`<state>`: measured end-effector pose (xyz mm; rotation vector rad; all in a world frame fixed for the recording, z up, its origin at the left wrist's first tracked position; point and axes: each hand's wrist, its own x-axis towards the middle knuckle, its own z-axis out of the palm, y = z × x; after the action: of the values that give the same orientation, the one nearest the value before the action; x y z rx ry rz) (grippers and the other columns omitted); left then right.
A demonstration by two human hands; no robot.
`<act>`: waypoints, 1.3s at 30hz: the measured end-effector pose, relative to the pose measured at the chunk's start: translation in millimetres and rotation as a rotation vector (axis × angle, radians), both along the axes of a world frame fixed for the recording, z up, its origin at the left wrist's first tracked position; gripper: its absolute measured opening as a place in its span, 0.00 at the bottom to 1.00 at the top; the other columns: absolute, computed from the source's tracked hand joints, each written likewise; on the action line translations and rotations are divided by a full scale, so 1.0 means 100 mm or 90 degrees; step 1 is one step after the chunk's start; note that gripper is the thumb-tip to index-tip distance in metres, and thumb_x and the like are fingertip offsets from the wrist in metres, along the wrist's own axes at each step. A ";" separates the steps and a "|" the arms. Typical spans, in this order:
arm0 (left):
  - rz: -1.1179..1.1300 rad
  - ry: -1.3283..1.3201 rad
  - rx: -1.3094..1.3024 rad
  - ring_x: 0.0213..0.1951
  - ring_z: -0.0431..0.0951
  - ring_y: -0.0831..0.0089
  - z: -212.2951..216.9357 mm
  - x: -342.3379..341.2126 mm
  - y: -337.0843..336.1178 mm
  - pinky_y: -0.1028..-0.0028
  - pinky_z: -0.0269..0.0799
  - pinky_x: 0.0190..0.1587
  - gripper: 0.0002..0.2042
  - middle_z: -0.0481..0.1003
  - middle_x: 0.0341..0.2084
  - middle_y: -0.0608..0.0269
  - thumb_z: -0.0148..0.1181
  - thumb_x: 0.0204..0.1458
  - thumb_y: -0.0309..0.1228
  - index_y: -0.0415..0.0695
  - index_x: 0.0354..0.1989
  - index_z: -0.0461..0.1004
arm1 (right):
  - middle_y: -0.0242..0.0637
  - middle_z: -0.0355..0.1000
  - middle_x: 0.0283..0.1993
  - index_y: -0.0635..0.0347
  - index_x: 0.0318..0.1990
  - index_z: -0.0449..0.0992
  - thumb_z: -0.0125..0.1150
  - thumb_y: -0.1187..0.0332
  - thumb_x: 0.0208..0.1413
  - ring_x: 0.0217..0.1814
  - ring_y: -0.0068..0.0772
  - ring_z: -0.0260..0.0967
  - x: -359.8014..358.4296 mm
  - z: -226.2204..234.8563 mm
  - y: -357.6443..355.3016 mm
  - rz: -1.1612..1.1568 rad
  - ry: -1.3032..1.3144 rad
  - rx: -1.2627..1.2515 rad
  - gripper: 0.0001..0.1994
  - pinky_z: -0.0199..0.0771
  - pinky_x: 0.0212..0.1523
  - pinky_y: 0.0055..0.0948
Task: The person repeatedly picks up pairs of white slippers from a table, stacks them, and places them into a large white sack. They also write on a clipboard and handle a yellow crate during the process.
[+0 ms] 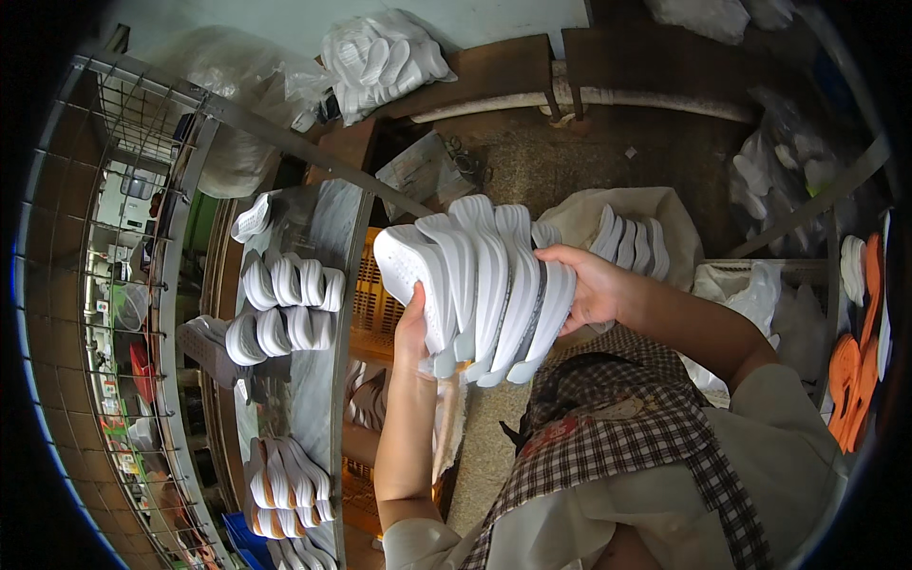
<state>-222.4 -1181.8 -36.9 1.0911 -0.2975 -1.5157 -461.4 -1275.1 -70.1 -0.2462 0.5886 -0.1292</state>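
I hold a stack of several white shoe soles [480,280] pressed together on edge, in front of my chest. My left hand [413,332] grips the stack's left end from below. My right hand [589,285] clamps the right end, fingers wrapped over the last sole. Both hands squeeze the stack between them. Just behind my right hand, an open sack [655,214] holds more white soles [627,242].
A metal shelf [323,228] on my left carries groups of white soles [290,283], with a wire mesh rack [104,285] beyond it. A yellow crate [372,304] sits below. Bagged soles [380,57] lie on a wooden bench at the back. Orange soles [850,380] stand at the right.
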 end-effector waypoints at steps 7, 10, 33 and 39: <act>-0.058 0.138 0.024 0.52 0.68 0.56 -0.15 0.02 0.03 0.58 0.62 0.55 0.26 0.66 0.52 0.49 0.47 0.57 0.42 0.38 0.58 0.56 | 0.48 0.55 0.55 0.50 0.56 0.60 0.57 0.45 0.45 0.56 0.48 0.52 -0.05 -0.19 0.10 0.002 0.001 0.079 0.33 0.55 0.56 0.50; -0.073 0.125 0.032 0.52 0.68 0.57 -0.16 0.01 0.02 0.59 0.63 0.55 0.25 0.66 0.51 0.49 0.46 0.57 0.42 0.38 0.58 0.57 | 0.46 0.57 0.54 0.52 0.55 0.61 0.55 0.45 0.46 0.55 0.46 0.54 -0.08 -0.19 0.13 -0.009 0.012 0.112 0.31 0.56 0.54 0.48; -0.086 -0.022 -0.008 0.54 0.66 0.58 -0.09 -0.08 0.06 0.59 0.66 0.54 0.32 0.64 0.53 0.46 0.53 0.53 0.43 0.33 0.59 0.53 | 0.44 0.65 0.54 0.66 0.60 0.53 0.51 0.64 0.57 0.53 0.39 0.66 -0.18 -0.11 0.23 -0.164 -0.129 -0.309 0.26 0.62 0.58 0.42; -0.116 -0.066 -0.231 0.45 0.75 0.63 -0.07 -0.10 -0.07 0.65 0.75 0.45 0.23 0.71 0.47 0.50 0.46 0.57 0.40 0.33 0.53 0.63 | 0.45 0.51 0.63 0.67 0.64 0.33 0.61 0.74 0.49 0.64 0.34 0.51 -0.34 0.09 0.09 -0.201 -0.102 -0.603 0.43 0.53 0.63 0.33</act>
<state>-232.2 -1188.3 -43.4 0.8693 -0.7309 -1.4925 -495.5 -1266.1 -61.0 -1.0502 0.3650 -0.7307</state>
